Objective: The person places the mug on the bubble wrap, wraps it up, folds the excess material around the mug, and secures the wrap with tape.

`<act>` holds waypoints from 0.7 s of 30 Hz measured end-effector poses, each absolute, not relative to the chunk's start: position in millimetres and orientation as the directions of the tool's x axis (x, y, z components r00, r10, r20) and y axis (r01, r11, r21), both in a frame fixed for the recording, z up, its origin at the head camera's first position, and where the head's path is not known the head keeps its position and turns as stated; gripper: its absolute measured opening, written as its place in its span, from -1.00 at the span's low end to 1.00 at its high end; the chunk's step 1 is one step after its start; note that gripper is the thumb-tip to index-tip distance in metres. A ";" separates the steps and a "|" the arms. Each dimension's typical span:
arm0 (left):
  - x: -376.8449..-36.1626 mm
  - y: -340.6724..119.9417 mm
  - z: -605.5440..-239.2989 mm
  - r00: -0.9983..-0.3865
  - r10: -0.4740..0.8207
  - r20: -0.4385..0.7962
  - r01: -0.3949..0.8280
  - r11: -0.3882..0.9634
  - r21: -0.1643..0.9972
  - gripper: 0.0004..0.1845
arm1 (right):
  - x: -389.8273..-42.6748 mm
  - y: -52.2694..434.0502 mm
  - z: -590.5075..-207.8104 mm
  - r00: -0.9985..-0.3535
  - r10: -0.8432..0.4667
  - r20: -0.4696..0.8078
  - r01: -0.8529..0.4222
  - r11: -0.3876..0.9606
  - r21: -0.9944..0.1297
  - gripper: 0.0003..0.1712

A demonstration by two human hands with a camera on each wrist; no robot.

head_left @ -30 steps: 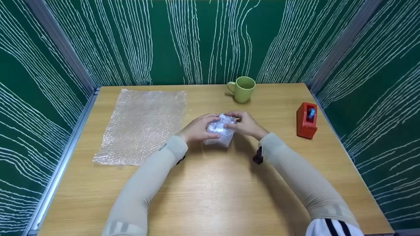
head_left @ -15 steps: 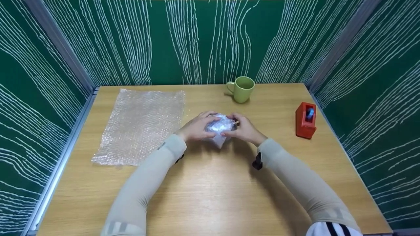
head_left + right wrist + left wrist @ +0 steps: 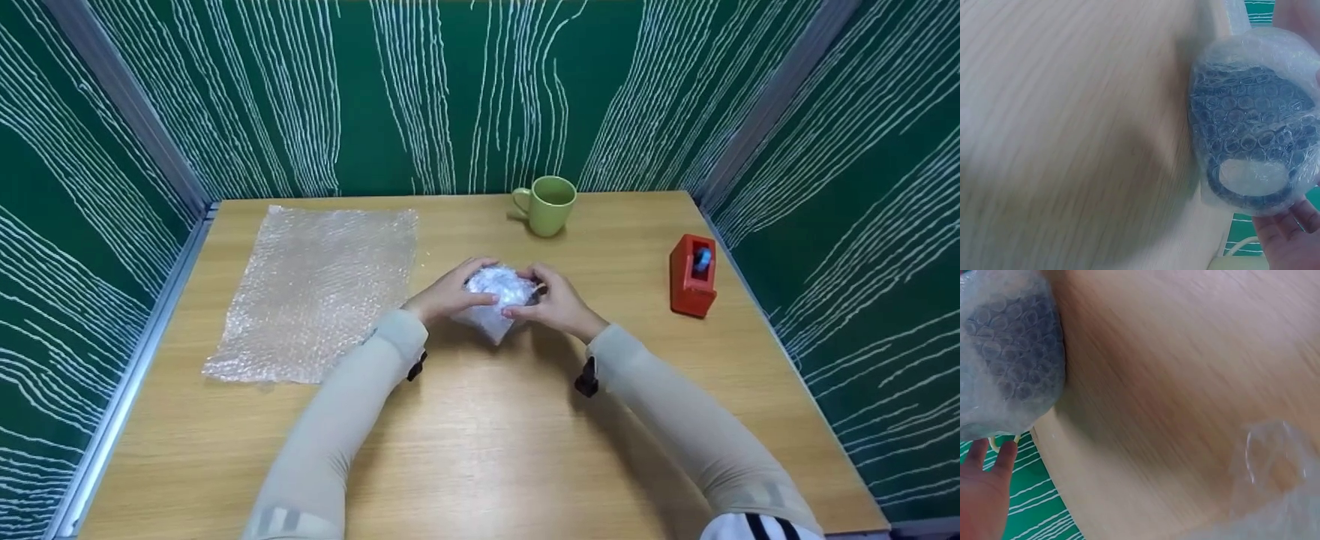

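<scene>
Between both hands is a dark mug wrapped in bubble wrap point(image 3: 496, 304), at the middle of the table. In the right wrist view its looped handle point(image 3: 1252, 201) shows through the clear layers around the wrapped mug point(image 3: 1247, 107). My left hand point(image 3: 448, 295) holds the left side, thumb in front and fingers at the far side. On the other side my right hand point(image 3: 559, 304) grips it between thumb and fingers. A loose corner of wrap points toward me. The left wrist view shows the mug's dark wall through the bubbles point(image 3: 1019, 349).
A flat sheet of bubble wrap point(image 3: 322, 292) lies on the left of the wooden table point(image 3: 480, 450). A green mug point(image 3: 551, 208) stands at the back. Toward the right edge is a red tape dispenser point(image 3: 691, 276). Green walls with white lines point(image 3: 360, 97) enclose the table.
The wrapped mug has turned a little in my hands, and a corner of its wrap has come round to point toward me. My fingers have shifted slightly on it.
</scene>
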State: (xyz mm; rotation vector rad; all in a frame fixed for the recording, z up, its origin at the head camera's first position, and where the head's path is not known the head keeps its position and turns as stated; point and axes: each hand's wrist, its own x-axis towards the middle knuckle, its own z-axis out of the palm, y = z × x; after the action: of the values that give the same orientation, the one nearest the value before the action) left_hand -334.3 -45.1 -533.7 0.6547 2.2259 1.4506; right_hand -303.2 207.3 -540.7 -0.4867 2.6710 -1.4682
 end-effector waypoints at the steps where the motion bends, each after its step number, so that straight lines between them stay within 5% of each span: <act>1: -334.3 -45.7 -533.8 -0.807 0.584 -0.090 0.136 0.331 0.934 -0.17 | -303.0 207.1 -541.0 -0.948 -0.301 0.105 -0.250 0.499 -0.830 -0.30; 9: -339.5 -49.4 -532.9 -0.772 0.621 -0.133 0.095 0.320 0.942 0.00 | -299.2 208.0 -542.7 -0.937 -0.333 0.110 -0.269 0.481 -0.834 -0.26; 21: -340.5 -45.3 -537.4 -0.784 0.609 -0.122 0.066 0.277 0.959 -0.29 | -297.5 207.4 -544.0 -0.931 -0.353 0.095 -0.264 0.469 -0.843 -0.21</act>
State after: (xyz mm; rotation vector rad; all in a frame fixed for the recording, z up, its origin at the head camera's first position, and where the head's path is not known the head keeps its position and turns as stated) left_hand -340.5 -45.3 -537.4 0.6056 2.0804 1.5270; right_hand -297.5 207.4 -544.0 -0.5498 2.6122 -1.4746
